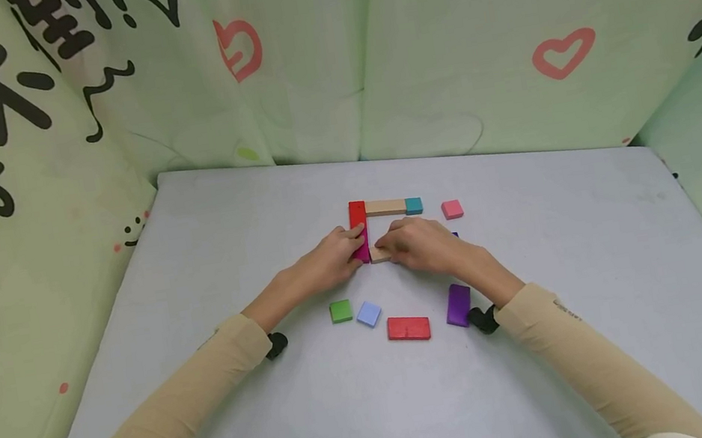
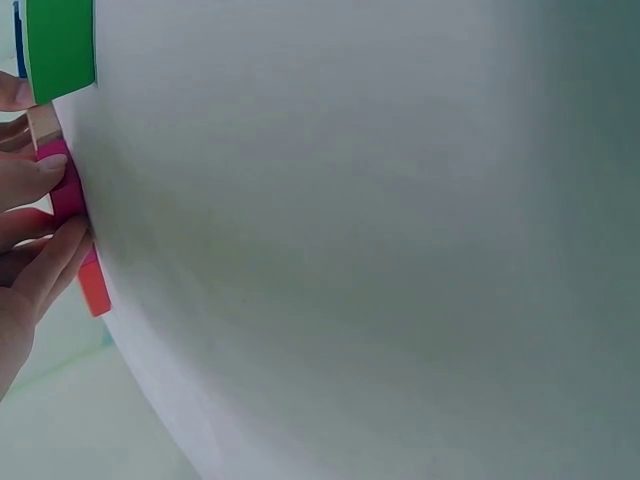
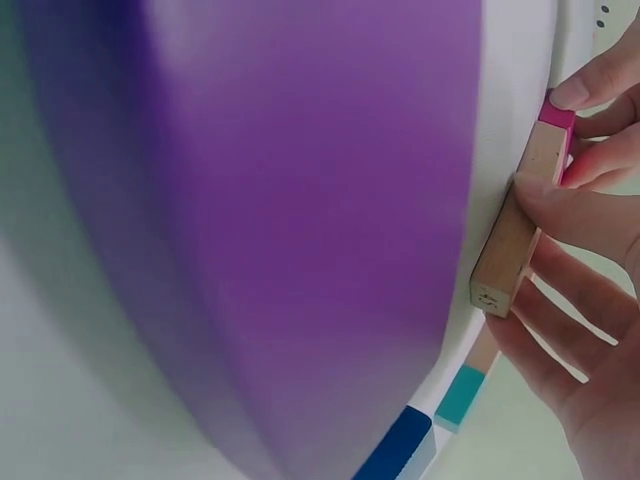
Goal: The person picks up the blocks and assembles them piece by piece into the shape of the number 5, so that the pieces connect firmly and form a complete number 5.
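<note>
My left hand point(image 1: 333, 258) pinches a magenta block point(image 2: 68, 198) between thumb and fingers. The magenta block lies end to end with a red block point(image 1: 357, 212), forming one upright side. With thumb and fingers, my right hand point(image 1: 426, 245) grips a plain wooden block point(image 3: 518, 225), whose far end meets the magenta block. Part of this wooden block is hidden under the right hand in the head view. Another wooden block point(image 1: 385, 207) runs right from the red block's top to a teal block point(image 1: 413, 206).
A pink block point(image 1: 452, 209) lies to the right, and a dark blue one point(image 3: 400, 448) is mostly hidden behind the right hand. Nearer me on the white table point(image 1: 326, 419) lie green point(image 1: 341, 311), light blue point(image 1: 368, 314), red point(image 1: 408, 328) and purple point(image 1: 458, 305) blocks.
</note>
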